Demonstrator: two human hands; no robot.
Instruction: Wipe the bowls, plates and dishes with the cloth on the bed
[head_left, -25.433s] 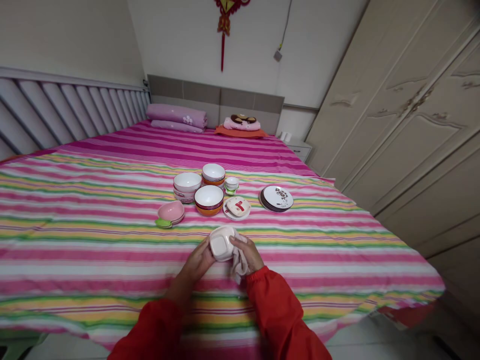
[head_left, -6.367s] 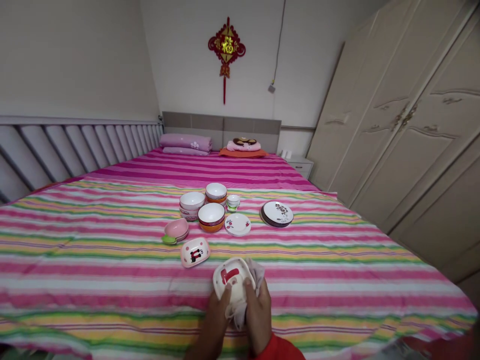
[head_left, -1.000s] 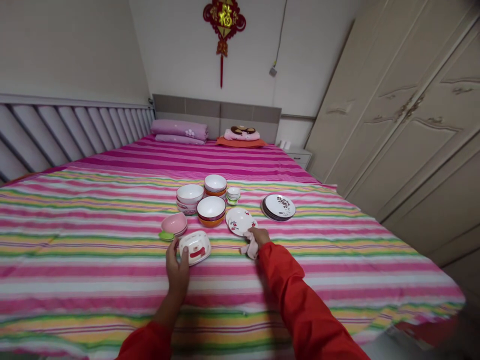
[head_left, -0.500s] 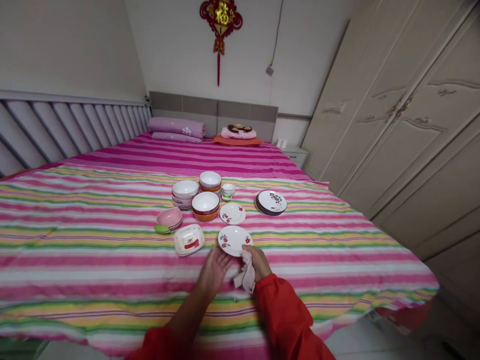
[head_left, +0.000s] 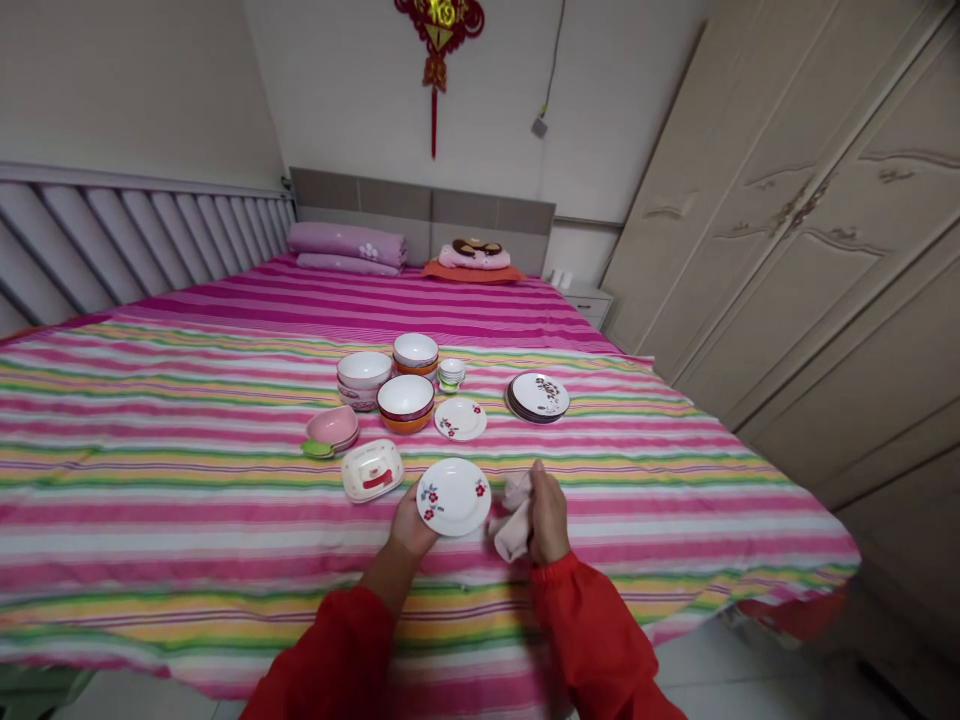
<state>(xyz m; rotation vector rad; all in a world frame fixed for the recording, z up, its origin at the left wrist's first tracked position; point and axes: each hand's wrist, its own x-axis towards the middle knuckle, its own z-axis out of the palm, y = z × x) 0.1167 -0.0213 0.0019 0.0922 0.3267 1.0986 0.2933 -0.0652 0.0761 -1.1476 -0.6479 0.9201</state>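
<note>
My left hand (head_left: pixel 412 524) grips the left edge of a white plate (head_left: pixel 454 498) with red flowers, its fingers partly hidden beneath it. To the right of that plate, my right hand (head_left: pixel 550 512) is closed around a pale pink cloth (head_left: pixel 513 520), which hangs loosely and is apart from the plate. Just beyond lies another flowered plate (head_left: pixel 460 419) on the striped sheet. A squarish white dish (head_left: pixel 373 470) with a red design sits left of my left hand. Farther left are stacked pink bowls (head_left: pixel 332 427) with a green part.
Stacked bowls (head_left: pixel 406 397) and small cups (head_left: pixel 451 374) stand beyond the plates. A pile of dark-edged plates (head_left: pixel 538 396) is at the right. Folded bedding (head_left: pixel 349 245) lies by the headboard; a wardrobe (head_left: pixel 787 220) lines the right side, a railing (head_left: pixel 150 235) the left.
My left hand has taken hold of the flowered plate, which has moved slightly left and nearer. My right hand has let go of it and moved right with the cloth.
</note>
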